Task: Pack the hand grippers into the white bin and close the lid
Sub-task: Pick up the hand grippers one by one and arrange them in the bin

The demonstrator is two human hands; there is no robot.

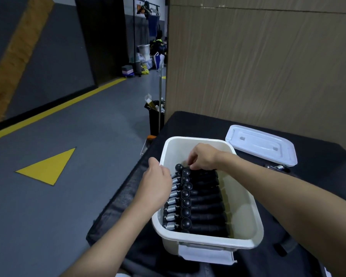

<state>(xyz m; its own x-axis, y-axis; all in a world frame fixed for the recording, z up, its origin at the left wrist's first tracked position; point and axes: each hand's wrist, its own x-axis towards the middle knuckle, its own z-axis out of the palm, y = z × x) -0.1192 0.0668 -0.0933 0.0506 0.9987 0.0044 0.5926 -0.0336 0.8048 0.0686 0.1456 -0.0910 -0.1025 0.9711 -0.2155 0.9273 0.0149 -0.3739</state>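
A row of black-handled, steel-sprung hand grippers (204, 206) is seen packed side by side in the white rectangular plastic bin (246, 198) at the lower centre of the frame, with the coils towards the left wall and the round knobs uppermost. The right hand (203, 157) is curled over the top end of the row, its fingertips pinched on the last gripper there. The left hand (156, 180) is laid over the bin's left rim against the coils; its fingers are hidden, so whether anything is gripped cannot be told.

The grippers are judged stiff, fairly heavy for their size and not fragile. The padded handles are probably best taken hold of, since the bare coils could slip or nip.

The flat white plastic lid (262, 144) lies apart on the black cloth-covered surface (318, 180), right of the bin, with a small metallic object (278, 167) just below it. Both forearms cross the opening and would have to be withdrawn before the lid could be fitted.
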